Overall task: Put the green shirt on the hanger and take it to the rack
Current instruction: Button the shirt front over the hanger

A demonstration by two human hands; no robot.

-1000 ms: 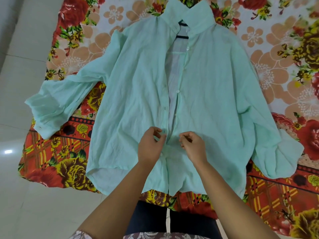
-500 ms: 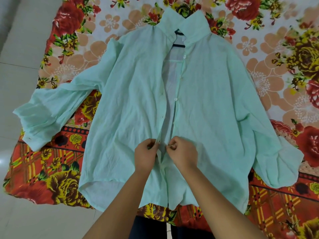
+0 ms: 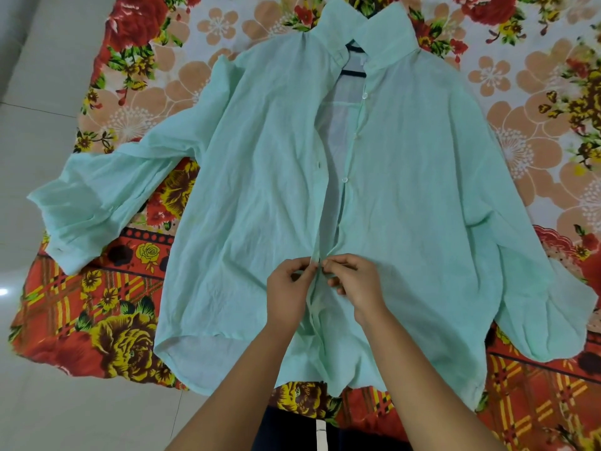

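The pale green shirt (image 3: 253,177) lies spread face up on a floral bedsheet, sleeves out to both sides. A dark hanger (image 3: 353,72) shows inside the open collar; the rest of it is hidden under the cloth. The front is open from the collar down to my hands. My left hand (image 3: 287,294) pinches the left front edge of the shirt low on the placket. My right hand (image 3: 356,284) pinches the right front edge against it, the fingertips of both hands meeting at one spot.
The floral sheet (image 3: 107,320) in red, yellow and peach covers the surface beneath the shirt. Pale tiled floor (image 3: 39,402) runs along the left and lower left. The left sleeve cuff (image 3: 65,222) hangs past the sheet's edge over the floor.
My hands have come together from a small gap apart and now hold both front edges pressed at one point. The view shifted slightly; the shirt stays in place.
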